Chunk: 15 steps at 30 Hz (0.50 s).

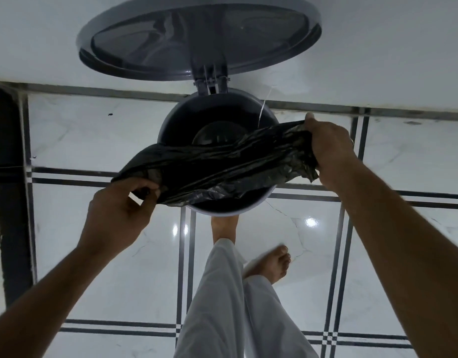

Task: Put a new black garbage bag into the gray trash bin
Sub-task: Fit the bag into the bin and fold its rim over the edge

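The round gray trash bin [171, 117] stands on the floor against the wall, its lid [197, 37] swung up and open. I hold a crumpled black garbage bag [217, 166] stretched flat across the bin's mouth, covering the near half. My left hand [119, 215] pinches the bag's left end below and left of the rim. My right hand [328, 148] grips the bag's right end just beyond the bin's right rim. The dark inside of the bin shows behind the bag.
White glossy floor tiles [287, 254] with dark stripe borders surround the bin. A white wall runs behind it. A dark vertical frame [11, 192] stands at the left. My white-trousered legs and bare feet [272, 264] are just in front of the bin.
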Tool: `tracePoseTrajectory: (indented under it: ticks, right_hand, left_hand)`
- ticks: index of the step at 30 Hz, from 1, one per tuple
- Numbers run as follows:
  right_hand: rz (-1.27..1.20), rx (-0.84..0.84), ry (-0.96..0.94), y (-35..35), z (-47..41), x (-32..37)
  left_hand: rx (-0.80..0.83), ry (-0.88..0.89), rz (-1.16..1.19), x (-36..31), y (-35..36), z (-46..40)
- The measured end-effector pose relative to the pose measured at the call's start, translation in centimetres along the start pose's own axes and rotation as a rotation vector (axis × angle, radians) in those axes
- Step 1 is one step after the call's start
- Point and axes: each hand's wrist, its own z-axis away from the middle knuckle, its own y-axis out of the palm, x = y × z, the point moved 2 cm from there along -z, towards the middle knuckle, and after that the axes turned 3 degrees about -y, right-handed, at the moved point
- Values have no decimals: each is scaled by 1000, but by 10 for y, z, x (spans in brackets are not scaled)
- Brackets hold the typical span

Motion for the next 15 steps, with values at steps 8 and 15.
tracePoseTrajectory:
  ticks: [8,15]
  right_hand:
    - [-126,45,-52,22,-5,12]
    - [-13,113,-136,28,-24,25]
  left_hand:
    - [-420,48,147,-41,-7,-30]
    - [208,-265,369,-46,-8,-115]
